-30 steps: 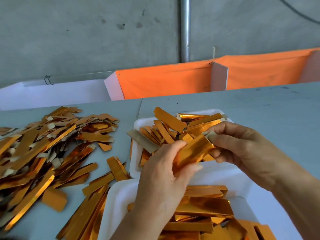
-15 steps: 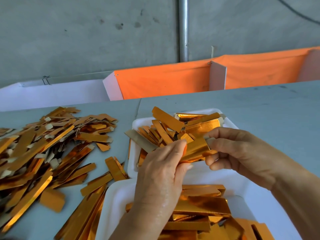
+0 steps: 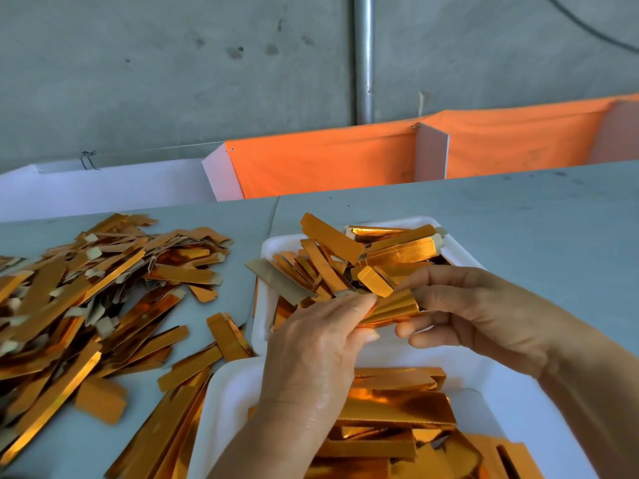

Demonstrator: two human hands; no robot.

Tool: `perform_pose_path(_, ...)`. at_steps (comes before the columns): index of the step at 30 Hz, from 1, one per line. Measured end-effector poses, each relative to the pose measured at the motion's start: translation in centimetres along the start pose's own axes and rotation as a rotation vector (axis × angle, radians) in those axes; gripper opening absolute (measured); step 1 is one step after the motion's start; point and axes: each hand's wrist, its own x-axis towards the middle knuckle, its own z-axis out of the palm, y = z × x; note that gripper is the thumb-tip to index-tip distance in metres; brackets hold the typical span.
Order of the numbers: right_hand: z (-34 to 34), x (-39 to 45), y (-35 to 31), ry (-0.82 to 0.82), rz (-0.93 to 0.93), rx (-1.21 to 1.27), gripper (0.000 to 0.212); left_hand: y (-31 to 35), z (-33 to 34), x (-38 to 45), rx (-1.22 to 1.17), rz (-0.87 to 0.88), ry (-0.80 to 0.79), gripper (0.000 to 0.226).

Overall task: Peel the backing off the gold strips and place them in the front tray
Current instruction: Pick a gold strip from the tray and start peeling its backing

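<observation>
L hand [image 3: 321, 344] back up, thumb and fingers pinching gold strip [image 3: 390, 307] at its L end, R hand [image 3: 484, 316] palm inward, grip clamped on strip's R end, strip betw. both hands, above far tray [image 3: 273, 247], near tray [image 3: 221, 402] below wrists, loose strips [image 3: 103, 292] on bench [image 3: 518, 216] at L

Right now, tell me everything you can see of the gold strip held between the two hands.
The gold strip is a shiny, metallic gold piece, foil-like by its look, with creases or folds catching the light. It is held above the far white tray, lying roughly level and slightly tilted. The left hand pinches its left end with thumb and fingertips; the right hand grips its right end. Whether the backing is partly peeled cannot be told. It touches only the hands, as far as shows.
</observation>
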Motion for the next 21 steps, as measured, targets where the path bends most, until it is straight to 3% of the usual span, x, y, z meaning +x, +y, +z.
perform_pose_path(8, -0.28, 0.14, 0.08, 0.005, -0.059, 0.085, 0.016, 0.3, 0.12, 0.05, -0.071, 0.003, -0.054, 0.051)
perform_pose_path(14, -0.15, -0.06, -0.07, -0.062, -0.048, 0.133, 0.033, 0.43, 0.49, -0.09, 0.005, 0.016, -0.038, 0.055)
perform_pose_path(21, 0.4, -0.27, -0.46, -0.116, -0.057, 0.154, 0.036, 0.26, 0.05, -0.02, -0.079, 0.001, -0.007, 0.054)
